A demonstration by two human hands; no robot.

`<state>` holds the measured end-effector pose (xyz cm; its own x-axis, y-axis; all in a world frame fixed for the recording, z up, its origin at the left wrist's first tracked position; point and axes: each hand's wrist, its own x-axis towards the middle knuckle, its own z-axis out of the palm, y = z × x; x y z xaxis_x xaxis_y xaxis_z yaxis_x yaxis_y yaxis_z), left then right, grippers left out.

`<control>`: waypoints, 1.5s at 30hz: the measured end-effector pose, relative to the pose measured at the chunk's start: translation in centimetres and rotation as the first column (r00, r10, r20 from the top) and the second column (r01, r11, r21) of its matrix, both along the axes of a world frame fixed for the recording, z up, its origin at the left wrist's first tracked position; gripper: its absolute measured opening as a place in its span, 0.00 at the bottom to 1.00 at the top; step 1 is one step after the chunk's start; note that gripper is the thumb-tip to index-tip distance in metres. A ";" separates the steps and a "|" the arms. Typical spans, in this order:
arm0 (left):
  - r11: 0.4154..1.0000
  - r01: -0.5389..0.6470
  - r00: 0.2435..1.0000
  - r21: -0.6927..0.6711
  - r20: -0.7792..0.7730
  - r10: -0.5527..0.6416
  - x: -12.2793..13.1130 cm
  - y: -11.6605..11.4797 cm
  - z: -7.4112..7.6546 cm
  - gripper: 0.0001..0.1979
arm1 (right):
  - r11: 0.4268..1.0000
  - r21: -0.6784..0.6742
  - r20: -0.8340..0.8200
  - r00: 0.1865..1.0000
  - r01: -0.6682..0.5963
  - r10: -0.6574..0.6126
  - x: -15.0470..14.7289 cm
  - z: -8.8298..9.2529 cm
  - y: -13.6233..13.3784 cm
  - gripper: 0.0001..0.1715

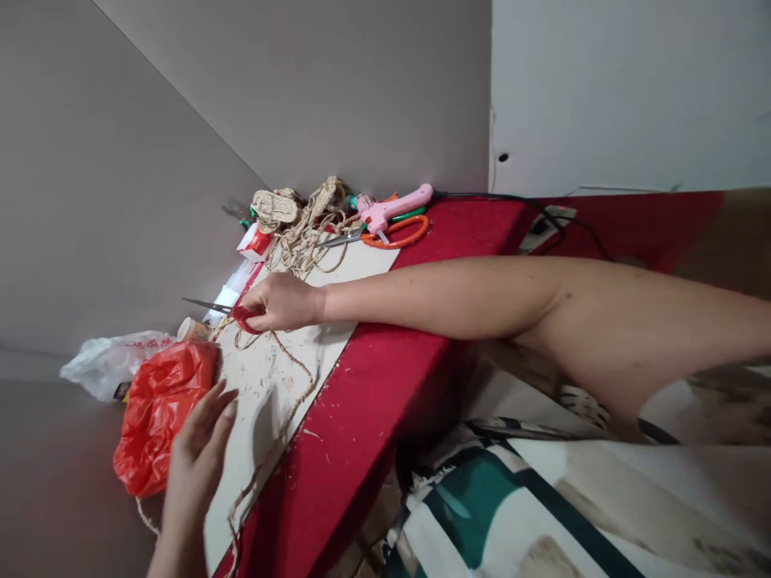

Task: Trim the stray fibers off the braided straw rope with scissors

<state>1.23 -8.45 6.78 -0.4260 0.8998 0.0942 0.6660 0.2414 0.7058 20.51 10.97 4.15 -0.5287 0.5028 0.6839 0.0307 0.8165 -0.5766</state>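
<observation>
My right hand [280, 303] is closed around the red handles of a pair of scissors [210, 306], whose blades point left in the view. Under it, a length of braided twine [301, 401] loops over the white board [253, 437] and trails along its edge towards the bottom. My left hand [201, 445] is held over the board at lower left, fingers apart and slightly bent, with nothing visible in it. Close beside that hand is a crumpled red plastic bag [160, 409].
Twine bundles [301, 221], a pink glue gun [394, 210] and orange-handled scissors [403, 233] lie by the wall. A paper cup [191, 329], a clear bag [112, 365] and a red-and-white box [254, 242] stand along the far side. Red cloth [361, 377] covers the table.
</observation>
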 end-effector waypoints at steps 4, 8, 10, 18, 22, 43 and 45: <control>0.983 0.180 0.937 0.016 0.301 -0.177 5.3 3.9 -3.8 0.36 | 1.000 -0.002 0.013 1.000 -0.011 0.011 0.1 0.2 0.0 0.14; 0.979 0.204 0.846 0.031 0.497 -0.192 6.8 5.7 -5.4 0.32 | 0.998 0.022 0.026 0.998 0.062 -0.063 0.4 0.7 1.1 0.14; 0.989 0.127 0.829 0.070 0.540 -0.144 6.6 5.6 -5.3 0.25 | 0.995 0.030 0.034 0.995 0.091 -0.092 0.7 0.8 1.9 0.15; 0.989 -0.113 0.786 0.098 0.617 0.029 6.7 2.5 -3.9 0.14 | 0.982 0.134 0.214 0.964 0.131 -0.158 0.3 -1.0 4.0 0.13; 0.996 -0.087 0.709 0.024 0.703 0.045 6.8 1.9 -4.9 0.14 | 0.981 0.158 0.279 0.948 0.110 -0.152 -0.2 -2.0 3.3 0.14; 0.965 -0.232 0.312 0.120 0.949 -0.043 3.8 2.6 -5.3 0.08 | 0.973 0.222 0.471 0.881 -0.062 -0.051 1.7 0.2 -2.6 0.16; 0.962 -0.240 0.299 0.127 0.953 -0.051 3.3 2.7 -5.3 0.04 | 0.948 0.292 0.571 0.818 -0.126 -0.068 1.2 -0.8 -3.3 0.20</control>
